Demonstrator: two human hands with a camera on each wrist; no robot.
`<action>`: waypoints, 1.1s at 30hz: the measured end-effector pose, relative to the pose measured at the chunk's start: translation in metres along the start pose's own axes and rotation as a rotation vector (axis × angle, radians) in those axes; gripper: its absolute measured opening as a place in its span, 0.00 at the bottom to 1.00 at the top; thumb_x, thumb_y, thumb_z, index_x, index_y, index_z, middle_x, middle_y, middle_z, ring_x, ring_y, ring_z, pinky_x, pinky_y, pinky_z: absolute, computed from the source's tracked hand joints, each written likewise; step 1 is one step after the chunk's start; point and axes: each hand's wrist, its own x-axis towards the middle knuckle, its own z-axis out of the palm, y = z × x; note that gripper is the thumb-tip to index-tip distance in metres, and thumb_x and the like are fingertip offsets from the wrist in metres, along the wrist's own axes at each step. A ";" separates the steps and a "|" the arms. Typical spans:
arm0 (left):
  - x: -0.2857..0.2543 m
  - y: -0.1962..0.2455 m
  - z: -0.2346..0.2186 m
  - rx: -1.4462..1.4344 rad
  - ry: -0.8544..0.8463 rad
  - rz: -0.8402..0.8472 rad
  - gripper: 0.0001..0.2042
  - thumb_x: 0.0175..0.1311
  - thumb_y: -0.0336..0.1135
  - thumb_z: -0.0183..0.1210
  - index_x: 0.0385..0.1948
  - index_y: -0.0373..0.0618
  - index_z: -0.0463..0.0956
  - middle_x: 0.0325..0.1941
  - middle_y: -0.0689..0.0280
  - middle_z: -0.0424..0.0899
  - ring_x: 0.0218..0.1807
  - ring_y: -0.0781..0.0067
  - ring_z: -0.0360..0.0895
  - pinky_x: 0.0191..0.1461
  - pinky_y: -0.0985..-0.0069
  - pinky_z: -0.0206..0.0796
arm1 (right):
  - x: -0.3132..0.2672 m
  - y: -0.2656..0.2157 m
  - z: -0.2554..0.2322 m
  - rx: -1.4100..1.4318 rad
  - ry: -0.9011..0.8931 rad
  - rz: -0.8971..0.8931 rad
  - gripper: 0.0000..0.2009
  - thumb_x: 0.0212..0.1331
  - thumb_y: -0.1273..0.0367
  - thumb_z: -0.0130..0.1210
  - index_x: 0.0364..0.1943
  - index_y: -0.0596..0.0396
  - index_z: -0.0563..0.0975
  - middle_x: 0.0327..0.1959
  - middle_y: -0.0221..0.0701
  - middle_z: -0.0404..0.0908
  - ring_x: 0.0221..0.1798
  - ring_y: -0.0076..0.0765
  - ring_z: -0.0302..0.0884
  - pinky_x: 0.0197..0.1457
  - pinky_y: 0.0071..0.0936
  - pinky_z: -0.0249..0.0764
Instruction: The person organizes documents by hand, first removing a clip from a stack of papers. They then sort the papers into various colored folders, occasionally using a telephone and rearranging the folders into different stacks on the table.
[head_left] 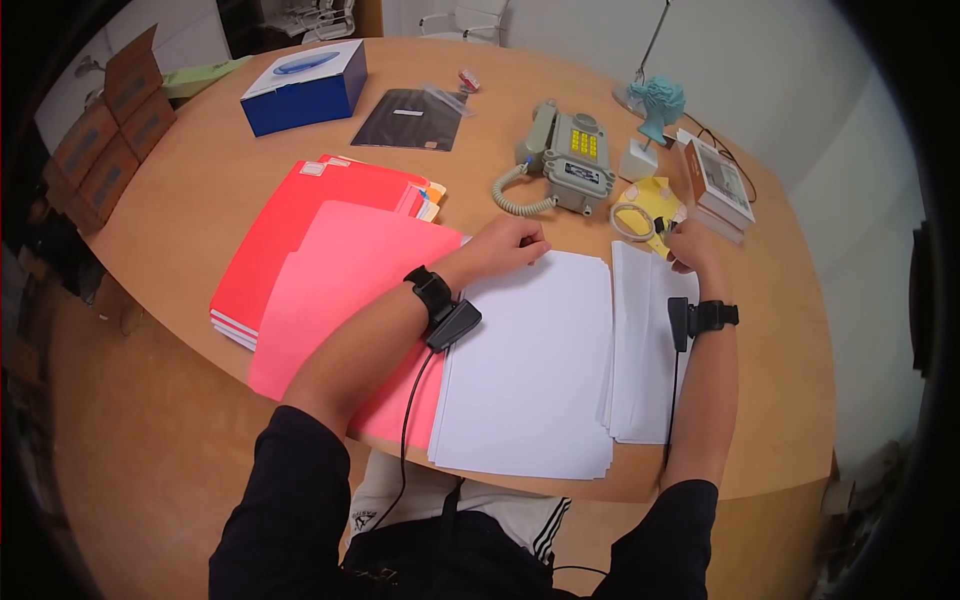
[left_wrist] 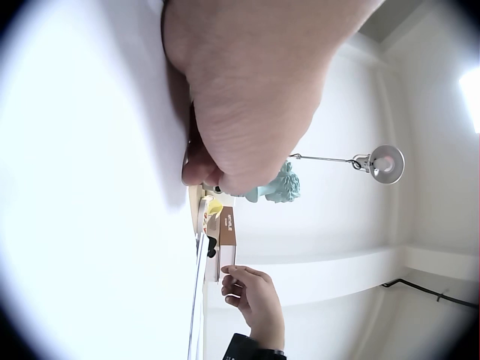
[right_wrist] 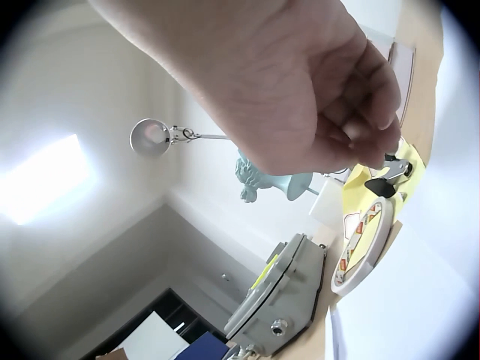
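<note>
In the head view my left hand (head_left: pixel 503 246) rests at the top edge of a stack of white paper (head_left: pixel 530 360), fingers loosely curled, nothing visible in them. The left wrist view shows the heel and curled fingers of that hand (left_wrist: pixel 240 97) low over the white sheets (left_wrist: pixel 82 187). My right hand (head_left: pixel 694 250) is above a second paper pile (head_left: pixel 640 350). Its fingers are loosely bent beside a metal piece with black parts (right_wrist: pixel 391 178) on a yellow sheet (right_wrist: pixel 355 196); the left wrist view shows a gap between this hand (left_wrist: pixel 257 300) and the black piece.
Pink folders (head_left: pixel 340 280) and red folders (head_left: pixel 270 240) lie left of the paper. Beyond are a blue-and-white box (head_left: pixel 305 100), a dark folder (head_left: pixel 405 122) and a grey telephone (head_left: pixel 580 160). A roll of tape (head_left: pixel 632 222), a teal bust (head_left: pixel 658 105) and books (head_left: pixel 718 185) stand right.
</note>
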 end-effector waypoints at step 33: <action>0.004 0.092 0.000 0.394 -0.440 -0.043 0.21 0.65 0.43 0.58 0.54 0.39 0.73 0.53 0.53 0.78 0.55 0.54 0.75 0.60 0.63 0.67 | -0.167 0.052 0.043 -0.262 -0.083 -0.531 0.36 0.59 0.48 0.57 0.65 0.61 0.69 0.71 0.53 0.59 0.75 0.62 0.51 0.75 0.52 0.51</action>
